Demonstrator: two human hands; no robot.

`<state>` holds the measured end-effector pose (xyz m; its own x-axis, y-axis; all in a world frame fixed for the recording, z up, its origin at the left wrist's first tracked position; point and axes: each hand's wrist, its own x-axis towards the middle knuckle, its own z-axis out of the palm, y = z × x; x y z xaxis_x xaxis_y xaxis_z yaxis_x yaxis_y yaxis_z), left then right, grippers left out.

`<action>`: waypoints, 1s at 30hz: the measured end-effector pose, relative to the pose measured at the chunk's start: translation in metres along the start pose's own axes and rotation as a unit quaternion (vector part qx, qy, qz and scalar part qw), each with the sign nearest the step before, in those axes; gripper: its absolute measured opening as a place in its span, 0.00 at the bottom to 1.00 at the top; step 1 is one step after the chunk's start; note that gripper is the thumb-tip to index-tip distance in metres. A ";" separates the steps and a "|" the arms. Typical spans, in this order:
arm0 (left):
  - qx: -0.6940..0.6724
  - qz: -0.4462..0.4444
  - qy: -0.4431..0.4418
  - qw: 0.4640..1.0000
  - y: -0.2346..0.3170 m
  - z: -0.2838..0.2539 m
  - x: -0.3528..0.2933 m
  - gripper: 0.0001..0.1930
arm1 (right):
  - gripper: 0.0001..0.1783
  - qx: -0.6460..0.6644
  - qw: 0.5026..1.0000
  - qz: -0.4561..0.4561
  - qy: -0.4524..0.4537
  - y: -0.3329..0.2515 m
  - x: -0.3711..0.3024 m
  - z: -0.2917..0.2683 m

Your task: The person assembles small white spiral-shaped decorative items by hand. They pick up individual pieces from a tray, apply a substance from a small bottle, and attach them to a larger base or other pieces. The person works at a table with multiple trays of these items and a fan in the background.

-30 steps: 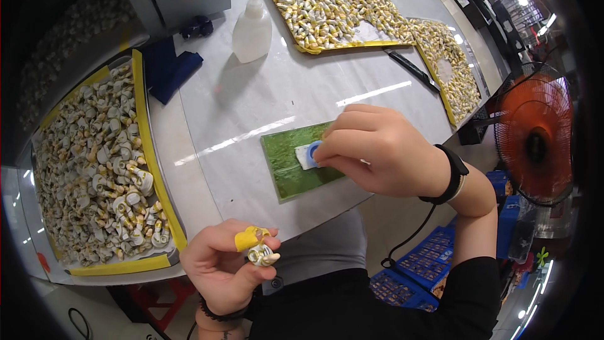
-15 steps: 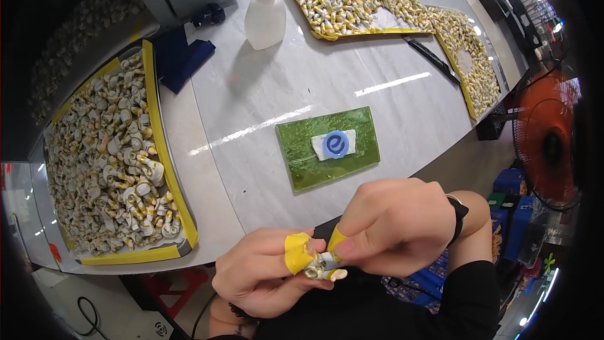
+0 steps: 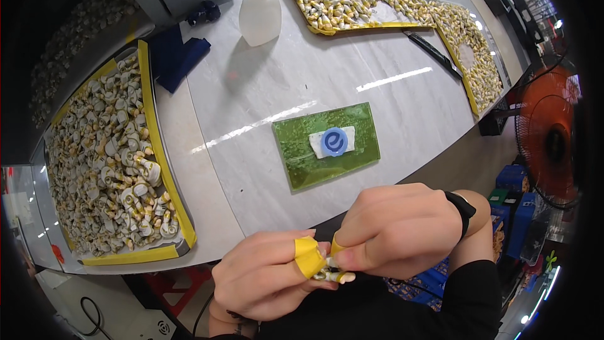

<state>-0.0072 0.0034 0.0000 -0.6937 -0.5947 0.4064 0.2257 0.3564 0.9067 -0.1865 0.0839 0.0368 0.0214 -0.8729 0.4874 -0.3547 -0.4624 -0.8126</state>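
Note:
Low over my lap, both hands are together at a small painted piece [image 3: 328, 275], white and green with a skin-coloured tip. My left hand [image 3: 267, 277] pinches it from the left, yellow tape wrapped round its fingers. From the right, the thumb and taped forefinger of my right hand [image 3: 399, 233] close on its upper part. Fingers cover much of the piece, so its full shape cannot be made out. Beyond the hands lies a green slab [image 3: 296, 167], bearing a white pad [image 3: 314, 143] and a round blue disc [image 3: 335, 142] with a dark curl.
At left stands a yellow-edged tray [image 3: 153, 110] heaped with small white pieces. Two more filled trays [image 3: 352, 26] lie at the far right, beside a black cutter [image 3: 434, 55]. A translucent bottle [image 3: 260, 19] and dark blue cloth [image 3: 185, 63] are at the back. An orange fan [image 3: 553, 138] stands right.
Both hands stay pinched on the piece; the fingers have shifted and now hide more of it. Small dark specks show on the tabletop. The view has moved slightly.

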 end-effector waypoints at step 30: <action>-0.347 -0.297 -0.217 0.863 -0.005 -0.013 0.010 0.09 | 0.08 0.140 0.963 0.134 -0.188 0.004 0.010 -0.010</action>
<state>-0.0063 -0.0138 0.0006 -0.9848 -0.1437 -0.0977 -0.0078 -0.5254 0.8508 -0.1969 0.0748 0.0413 0.3195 -0.9370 0.1409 -0.1294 -0.1904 -0.9731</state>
